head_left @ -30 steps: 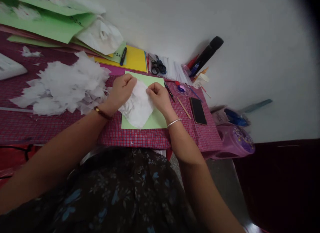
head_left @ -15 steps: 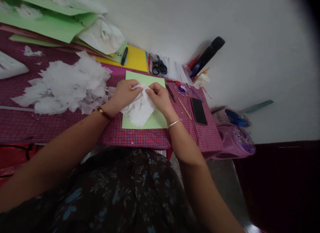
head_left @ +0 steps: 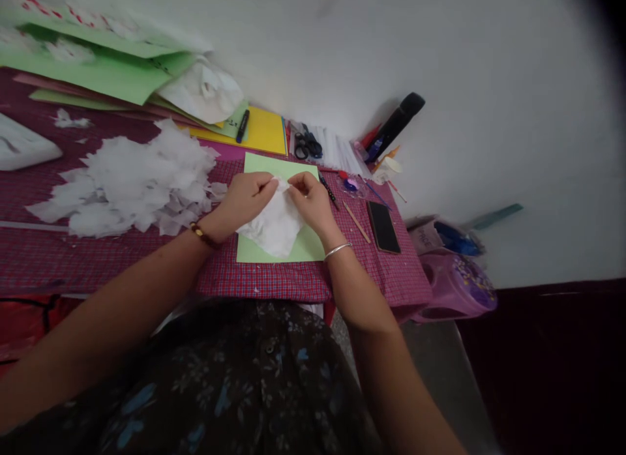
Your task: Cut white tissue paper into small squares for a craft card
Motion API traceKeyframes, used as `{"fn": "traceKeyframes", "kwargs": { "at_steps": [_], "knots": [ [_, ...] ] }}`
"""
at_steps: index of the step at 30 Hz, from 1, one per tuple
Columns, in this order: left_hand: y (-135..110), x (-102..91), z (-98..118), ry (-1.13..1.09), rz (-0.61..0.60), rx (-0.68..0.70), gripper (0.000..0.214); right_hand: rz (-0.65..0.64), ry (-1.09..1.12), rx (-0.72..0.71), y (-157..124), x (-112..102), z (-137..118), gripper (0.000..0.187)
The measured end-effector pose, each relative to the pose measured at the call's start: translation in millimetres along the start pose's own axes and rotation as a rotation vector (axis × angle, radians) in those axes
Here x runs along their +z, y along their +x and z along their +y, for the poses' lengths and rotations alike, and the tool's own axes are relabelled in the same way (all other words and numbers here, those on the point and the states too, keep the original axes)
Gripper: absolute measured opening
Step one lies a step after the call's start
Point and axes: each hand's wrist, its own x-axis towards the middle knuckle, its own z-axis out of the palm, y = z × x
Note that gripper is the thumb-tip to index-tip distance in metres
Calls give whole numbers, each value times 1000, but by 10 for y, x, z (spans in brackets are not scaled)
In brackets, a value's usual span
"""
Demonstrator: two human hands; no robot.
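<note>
A crumpled white tissue (head_left: 274, 228) hangs over a light green sheet of paper (head_left: 313, 246) on the checked tablecloth. My left hand (head_left: 247, 197) pinches its upper edge between thumb and fingers. Close by on the same edge, my right hand (head_left: 312, 199) is also closed in a pinch. The fingertips of both hands nearly meet, and the tissue drapes down below them. To the left lies a loose heap of torn white tissue pieces (head_left: 137, 175).
Beyond the sheet are a yellow folder (head_left: 267, 130), a dark marker (head_left: 243, 126) and black scissors (head_left: 308, 145). On the right lie a pen (head_left: 328, 191), a thin wooden stick (head_left: 357, 221) and a phone (head_left: 383, 227). Stacked green papers (head_left: 98, 73) fill the back left.
The whole scene has shifted slightly down in the view as the head moved. Both hands still pinch the tissue, and its upper edge looks a little more gathered between the fingertips.
</note>
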Motion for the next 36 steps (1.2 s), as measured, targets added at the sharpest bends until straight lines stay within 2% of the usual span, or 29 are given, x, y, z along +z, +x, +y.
{"fn": "traceKeyframes", "kwargs": {
  "at_steps": [4,11,18,23,30,32,36],
  "knots": [
    [-8,39,-34,147,-30,49,33,11,114,-106,-33,7,-92,5],
    [-32,75,-83,249,-55,115,31,11,103,-2,-30,30,-92,8],
    [-32,87,-86,228,-68,142,31,24,90,3,-18,30,-78,11],
    [-39,65,-59,65,74,117,9,50,100,20,-25,22,-127,11],
    [-45,23,-15,80,141,83,14,77,154,74,-16,39,-95,9],
    [-45,21,-20,84,157,83,16,35,184,103,-19,33,-75,7],
    [-48,21,-31,89,170,90,16,-187,272,141,-45,33,-93,20]
  ]
}}
